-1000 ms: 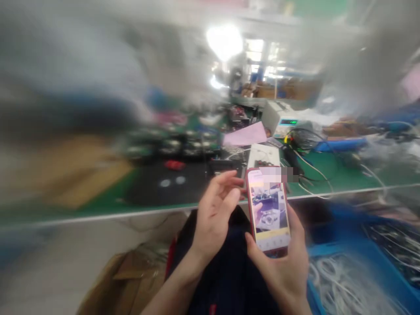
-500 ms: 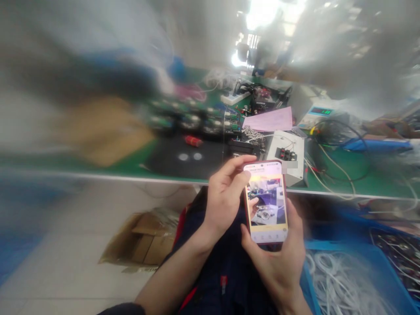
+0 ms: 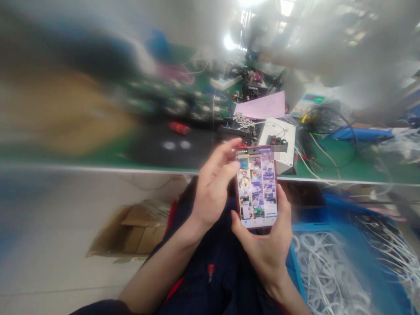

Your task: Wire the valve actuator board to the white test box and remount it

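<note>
A smartphone (image 3: 256,188) in a red case is held upright over my lap, its screen lit with a grid of small pictures. My right hand (image 3: 267,249) grips its lower part, thumb at the bottom left corner and fingers along the right edge. At the upper left corner, my left hand (image 3: 216,183) has its thumb at the screen's edge and its index finger over the top; its other fingers are partly hidden. Just beyond the phone stands a white box (image 3: 274,129) with black terminals (image 3: 278,142).
On the green bench (image 3: 114,157) lie a black mat (image 3: 147,151), a red roll-shaped object (image 3: 180,127), circuit boards (image 3: 193,105), pink paper (image 3: 262,105) and a metered power supply (image 3: 310,100). Below are a cardboard box (image 3: 131,236) and a blue bin (image 3: 297,271) of white tubing.
The phone screen has switched from one large photo to a grid of small pictures. Everything appears shifted left and up in view. Both hands keep their places on the phone.
</note>
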The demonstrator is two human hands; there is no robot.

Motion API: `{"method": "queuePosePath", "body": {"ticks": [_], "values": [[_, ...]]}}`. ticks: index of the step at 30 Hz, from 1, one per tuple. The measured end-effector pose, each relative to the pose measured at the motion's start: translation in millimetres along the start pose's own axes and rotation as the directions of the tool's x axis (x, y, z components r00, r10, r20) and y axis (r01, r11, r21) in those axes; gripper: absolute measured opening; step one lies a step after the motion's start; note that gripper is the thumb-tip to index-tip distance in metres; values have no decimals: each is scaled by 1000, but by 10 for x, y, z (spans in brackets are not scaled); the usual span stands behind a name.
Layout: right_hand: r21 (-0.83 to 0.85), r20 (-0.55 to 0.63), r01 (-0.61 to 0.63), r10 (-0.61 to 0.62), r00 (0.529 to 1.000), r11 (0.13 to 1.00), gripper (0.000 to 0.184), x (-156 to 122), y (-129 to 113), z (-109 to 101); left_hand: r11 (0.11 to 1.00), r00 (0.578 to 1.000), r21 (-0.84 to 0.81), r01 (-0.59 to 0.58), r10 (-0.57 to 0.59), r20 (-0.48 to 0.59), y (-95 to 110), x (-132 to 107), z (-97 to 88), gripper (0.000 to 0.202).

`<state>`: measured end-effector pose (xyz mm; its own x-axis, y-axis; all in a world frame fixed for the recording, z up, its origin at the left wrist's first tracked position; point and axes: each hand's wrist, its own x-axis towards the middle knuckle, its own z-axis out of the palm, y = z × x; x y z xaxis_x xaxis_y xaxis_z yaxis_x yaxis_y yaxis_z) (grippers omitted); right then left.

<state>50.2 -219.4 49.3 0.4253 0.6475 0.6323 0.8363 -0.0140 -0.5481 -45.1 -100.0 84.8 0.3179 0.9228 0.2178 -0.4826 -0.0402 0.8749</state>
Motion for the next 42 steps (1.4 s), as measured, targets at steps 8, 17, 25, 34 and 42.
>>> {"method": "queuePosePath", "body": {"ticks": [8, 17, 25, 34, 42], "values": [[23, 8, -106, 105, 994, 994, 103, -4, 61, -5, 985, 987, -68, 156, -159, -33, -153, -286, 85, 38], [-3, 17, -87, 87, 996, 996, 102, 16, 6, 6, 982, 980, -3, 190, -189, -67, -270, -307, 48, 34], [125, 167, -222, 200, 966, 967, 107, -9, 34, -47, 978, 973, -56, 203, -208, -100, -314, -292, 50, 35], [497, 408, -462, 273, 871, 734, 83, 94, 16, -135, 983, 978, -78, 169, -177, -109, -316, -277, 53, 31], [570, 419, -514, 311, 853, 641, 77, 84, 68, -102, 982, 978, -71, 175, -182, -106, -335, -290, 51, 32]]}}
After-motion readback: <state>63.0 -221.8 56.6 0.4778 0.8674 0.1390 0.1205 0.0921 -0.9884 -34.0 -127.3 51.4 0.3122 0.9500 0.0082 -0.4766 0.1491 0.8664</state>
